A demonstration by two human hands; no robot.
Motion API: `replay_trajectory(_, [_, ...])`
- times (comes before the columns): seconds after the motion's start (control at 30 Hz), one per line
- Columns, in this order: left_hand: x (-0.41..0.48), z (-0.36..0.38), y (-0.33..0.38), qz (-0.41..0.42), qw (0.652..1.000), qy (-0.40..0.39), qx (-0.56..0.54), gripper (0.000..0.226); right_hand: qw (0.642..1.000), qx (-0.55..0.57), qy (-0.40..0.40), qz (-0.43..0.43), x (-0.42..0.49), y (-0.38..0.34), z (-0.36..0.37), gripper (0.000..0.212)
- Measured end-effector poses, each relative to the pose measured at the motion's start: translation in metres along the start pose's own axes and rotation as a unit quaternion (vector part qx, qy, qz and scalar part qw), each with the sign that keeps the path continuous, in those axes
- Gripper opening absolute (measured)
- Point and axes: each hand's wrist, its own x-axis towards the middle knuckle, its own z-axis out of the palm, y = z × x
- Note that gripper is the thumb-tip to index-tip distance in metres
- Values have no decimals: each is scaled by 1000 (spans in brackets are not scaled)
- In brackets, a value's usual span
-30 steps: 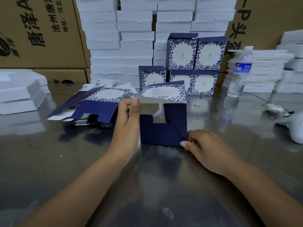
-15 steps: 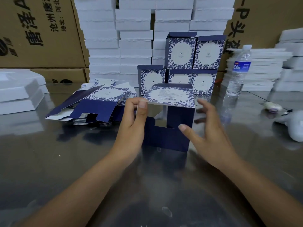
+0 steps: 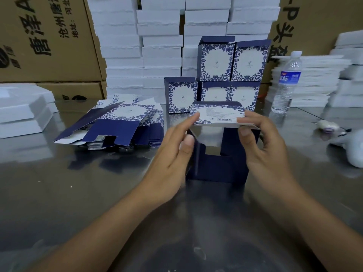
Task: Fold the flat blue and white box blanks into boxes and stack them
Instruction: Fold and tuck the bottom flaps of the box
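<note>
Head view, centre frame: your left hand [image 3: 172, 152] and right hand [image 3: 263, 146] both pinch the half-formed box [image 3: 216, 171] by its barcode panel's corners. Squeeze unevenly and you may crease it, or its unlocked flaps could spring apart.

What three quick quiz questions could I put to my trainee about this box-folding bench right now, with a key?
1. True or false: the water bottle stands to the left of the stacked boxes.
2. What do the left hand and the right hand both hold? A) a tape roll B) the half-folded box C) the water bottle
3. How many folded boxes show in the stack?
Key: 1 false, it stands to their right. 2 B. 3 five, three below and two on top.
</note>
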Motion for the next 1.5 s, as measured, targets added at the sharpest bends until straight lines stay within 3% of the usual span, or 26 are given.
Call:
replay_trajectory(0.13, [0,5,-2,-9,998,52,20,51,1000,20,1,-10,1,-3,0,49])
replay_trajectory(0.3, [0,4,-5,-34,989,124,67,28,997,5,14,-78,0,-7,-3,40])
replay_trajectory(0.47, [2,0,-5,-39,977,183,102,27,988,-20,20,-153,-3,-12,0,29])
replay_trajectory(0.63, [-1,-5,0,3,969,160,188,44,989,12,15,-145,-3,-13,1,16])
replay_trajectory(0.8, [0,-9,-1,2,967,159,198,48,992,44,-12,-115,-4,-15,2,32])
replay_trajectory(1.03, [1,-10,-3,-12,972,167,164,53,994,37,-35,-98,-4,-16,2,35])
replay_trajectory(1.27, [0,-13,-14,-84,959,16,271,53,996,33,-21,-84,-1,-11,1,25])
replay_trajectory(1.5, [0,-13,-14,-41,955,10,294,50,996,43,-24,-74,0,-12,1,34])
